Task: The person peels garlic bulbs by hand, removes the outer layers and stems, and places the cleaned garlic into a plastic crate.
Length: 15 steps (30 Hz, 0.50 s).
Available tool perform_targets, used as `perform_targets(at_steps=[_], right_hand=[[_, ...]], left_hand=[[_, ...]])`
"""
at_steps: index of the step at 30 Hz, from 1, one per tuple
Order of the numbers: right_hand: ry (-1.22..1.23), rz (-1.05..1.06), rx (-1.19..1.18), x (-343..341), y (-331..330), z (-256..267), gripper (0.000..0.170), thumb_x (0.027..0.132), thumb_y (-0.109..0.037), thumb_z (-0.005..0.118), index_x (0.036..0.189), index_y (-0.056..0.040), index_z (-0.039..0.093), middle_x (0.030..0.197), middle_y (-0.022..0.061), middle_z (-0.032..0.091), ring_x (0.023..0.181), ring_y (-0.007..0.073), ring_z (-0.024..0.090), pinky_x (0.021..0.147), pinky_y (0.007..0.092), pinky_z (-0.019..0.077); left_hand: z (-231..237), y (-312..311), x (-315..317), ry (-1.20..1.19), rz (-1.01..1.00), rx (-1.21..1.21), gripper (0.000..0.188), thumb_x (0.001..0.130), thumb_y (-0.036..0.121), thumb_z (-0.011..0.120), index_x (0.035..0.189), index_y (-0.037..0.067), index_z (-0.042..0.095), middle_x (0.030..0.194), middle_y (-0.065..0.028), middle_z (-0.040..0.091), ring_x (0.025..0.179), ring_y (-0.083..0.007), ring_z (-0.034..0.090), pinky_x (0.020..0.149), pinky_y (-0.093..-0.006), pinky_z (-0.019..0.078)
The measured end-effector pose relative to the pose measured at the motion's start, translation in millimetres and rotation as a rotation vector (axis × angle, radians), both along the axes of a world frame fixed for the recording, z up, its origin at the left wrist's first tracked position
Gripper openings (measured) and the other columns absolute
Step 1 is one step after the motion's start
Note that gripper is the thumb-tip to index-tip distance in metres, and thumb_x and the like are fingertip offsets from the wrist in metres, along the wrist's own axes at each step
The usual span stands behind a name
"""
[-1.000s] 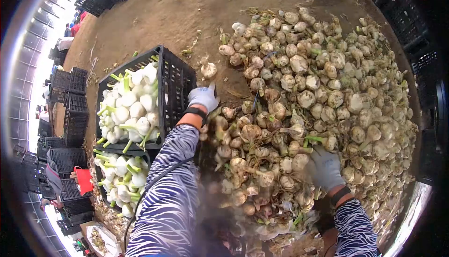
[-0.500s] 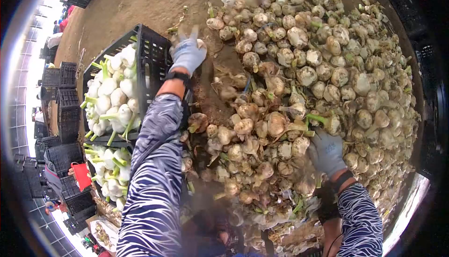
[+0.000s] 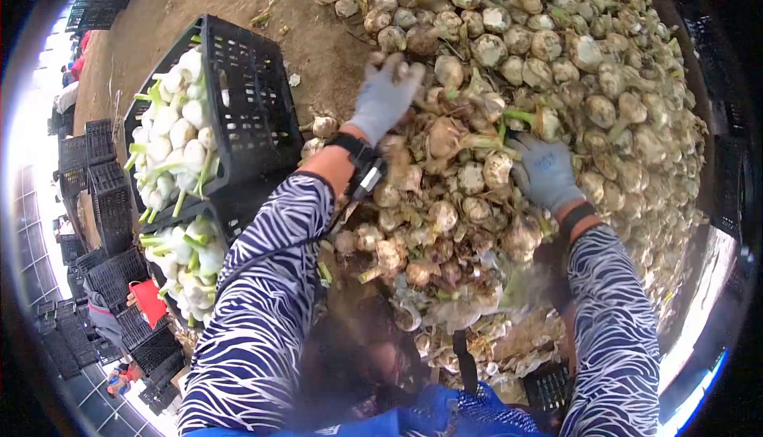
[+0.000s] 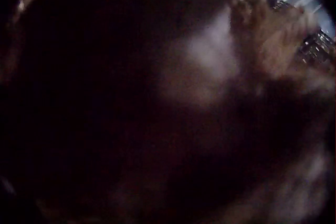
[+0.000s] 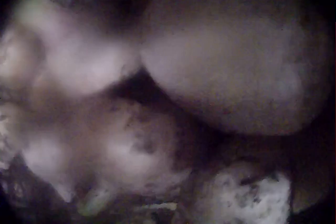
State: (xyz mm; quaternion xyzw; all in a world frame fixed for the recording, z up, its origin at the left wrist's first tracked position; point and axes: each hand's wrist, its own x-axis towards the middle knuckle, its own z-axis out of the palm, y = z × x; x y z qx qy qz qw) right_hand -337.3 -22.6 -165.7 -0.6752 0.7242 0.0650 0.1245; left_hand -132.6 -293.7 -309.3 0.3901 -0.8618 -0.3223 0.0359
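Note:
My left hand (image 3: 387,99), in a pale grey glove, reaches over the near-left edge of a heap of soil-stained garlic bulbs (image 3: 520,44). Its fingers are spread and slightly bent, blurred, with one bulb (image 3: 449,71) beside the fingertips. My right hand (image 3: 547,171), gloved alike, rests on the heap, its fingertips among bulbs close to one with a green stem (image 3: 548,123). A large pale rounded gloved part (image 5: 236,71) fills the upper right of the right wrist view, next to dirty bulbs (image 5: 131,150). The left wrist view is mostly dark and blurred.
To the left stands a black plastic crate (image 3: 253,91) of clean white garlic (image 3: 171,131); a second lot of white garlic (image 3: 191,258) lies below it. Dry peelings (image 3: 493,349) lie at the near side. More stacked black crates (image 3: 107,199) line the far left.
My left hand went forward to a loose bulb beside the crate, then swung right to the heap's edge; that spot now shows bare soil. My right hand stays on the heap. The view has shifted.

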Motion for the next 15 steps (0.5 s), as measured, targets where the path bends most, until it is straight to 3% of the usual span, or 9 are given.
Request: perform_targets(at_steps=[1,2,5,8,10,11,12,13,15], right_hand=[[0.003,-0.050,0.043,1.3,0.2,-1.0,0.030,0.088,-0.035,0.052,0.096,-0.0078,0.062,0.093,0.0096,0.063,0.081,0.0288,0.063,0.074,0.0407,0.0482],[0.006,-0.101,0.086,3.4,2.8,-0.1,0.032,0.089,-0.035,0.050,0.098,-0.0070,0.063,0.096,0.0104,0.063,0.083,0.0295,0.063,0.076,0.0409,0.0483],[0.005,-0.107,0.102,6.1,14.3,5.4,0.036,0.090,-0.036,0.048,0.107,-0.0063,0.061,0.105,0.0166,0.061,0.092,0.0315,0.062,0.080,0.0411,0.0482],[-0.060,-0.286,0.148,17.2,40.6,39.0,0.035,0.091,-0.032,0.049,0.111,-0.0056,0.060,0.108,0.0198,0.060,0.097,0.0343,0.060,0.084,0.0423,0.0476],[-0.207,-0.715,-0.374,36.0,69.2,69.1,0.030,0.091,-0.028,0.050,0.106,-0.0049,0.062,0.105,0.0187,0.060,0.095,0.0330,0.061,0.082,0.0431,0.0490],[-0.063,-0.750,-0.449,54.9,79.0,86.5,0.023,0.086,-0.021,0.055,0.102,-0.0058,0.062,0.095,0.0146,0.060,0.089,0.0284,0.062,0.073,0.0399,0.0517],[0.449,-0.403,-0.113,80.9,98.8,82.9,0.018,0.084,-0.017,0.056,0.098,-0.0080,0.061,0.087,0.0102,0.059,0.083,0.0235,0.061,0.066,0.0354,0.0525],[0.216,-0.274,-0.185,102.8,111.1,85.8,0.014,0.084,-0.017,0.056,0.094,-0.0080,0.060,0.084,0.0081,0.058,0.080,0.0222,0.060,0.064,0.0332,0.0521],[-0.103,-0.115,0.179,160.0,112.3,106.0,0.028,0.086,-0.025,0.055,0.110,-0.0132,0.059,0.102,0.0127,0.057,0.095,0.0275,0.059,0.080,0.0366,0.0515]], left_hand=[[78.8,37.1,-6.9,0.007,-0.003,-0.003,0.072,0.086,0.057,0.055,0.144,0.019,0.034,0.146,-0.0293,0.025,0.137,-0.0430,0.027,0.108,-0.0513,0.0299],[160.5,64.2,-29.9,-0.134,0.118,0.347,0.079,0.083,0.058,0.057,0.146,0.016,0.031,0.150,-0.0252,0.020,0.138,-0.0442,0.021,0.110,-0.0511,0.0278],[201.8,104.9,-44.3,-0.241,-0.102,0.362,0.085,0.082,0.064,0.053,0.148,0.015,0.027,0.153,-0.0213,0.012,0.136,-0.0400,0.030,0.110,-0.0430,0.0312],[225.1,129.6,-49.8,-0.139,-0.198,0.455,0.084,0.082,0.060,0.059,0.145,0.011,0.033,0.149,-0.0221,0.028,0.131,-0.0330,0.040,0.106,-0.0357,0.0359],[247.8,129.5,-38.4,0.036,-0.322,0.716,0.073,0.086,0.052,0.056,0.144,0.014,0.035,0.148,-0.0192,0.032,0.133,-0.0338,0.038,0.109,-0.0363,0.0333],[206.3,112.3,-33.4,0.205,-0.601,0.599,0.066,0.082,0.030,0.067,0.141,0.014,0.042,0.142,-0.0132,0.043,0.128,-0.0297,0.045,0.107,-0.0355,0.0367],[244.4,120.1,-22.0,0.192,-0.518,0.728,0.074,0.067,0.000,0.070,0.136,0.014,0.049,0.137,-0.0096,0.050,0.120,-0.0268,0.052,0.103,-0.0335,0.0411],[255.8,115.2,-11.7,0.151,-0.558,0.719,0.071,0.067,0.001,0.070,0.135,0.014,0.051,0.134,-0.0094,0.052,0.116,-0.0249,0.054,0.100,-0.0334,0.0433],[280.5,101.3,8.0,0.100,-0.640,0.665,0.058,0.076,0.012,0.068,0.133,0.014,0.053,0.129,-0.0084,0.056,0.110,-0.0229,0.057,0.095,-0.0343,0.0471]])
